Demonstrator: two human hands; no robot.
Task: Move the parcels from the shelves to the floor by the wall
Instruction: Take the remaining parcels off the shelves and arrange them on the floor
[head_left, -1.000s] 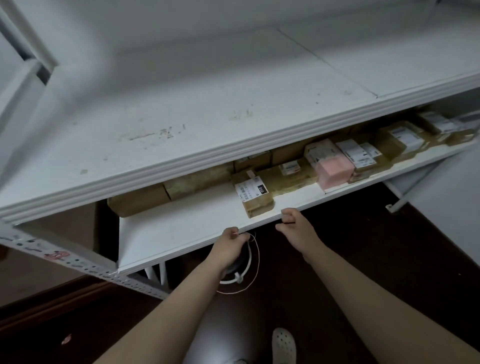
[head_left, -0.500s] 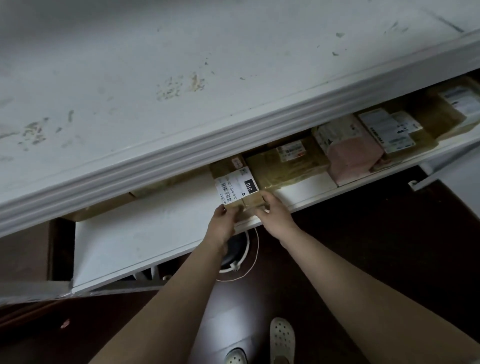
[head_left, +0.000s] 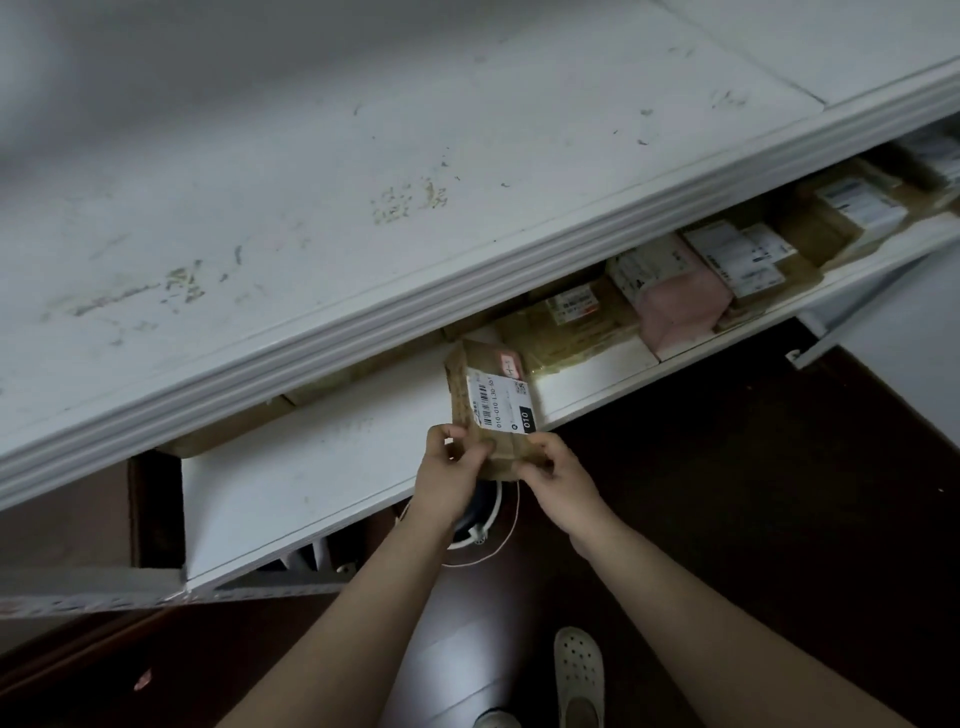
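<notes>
The left hand (head_left: 451, 470) and right hand (head_left: 560, 480) pinch the near end of a small brown parcel (head_left: 491, 400) from both sides. It tilts up above the lower shelf (head_left: 322, 467) edge, probably for a steady lift. Other parcels (head_left: 670, 296) lie beyond, rightward.

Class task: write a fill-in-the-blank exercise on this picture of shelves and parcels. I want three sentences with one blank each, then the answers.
1. The left hand and right hand grip one brown parcel over the front edge of the lower ____.
2. The black patch on that parcel reads ____.
3. Further right, one soft parcel is coloured ____.
Missing words: shelf; 010; pink.
</notes>
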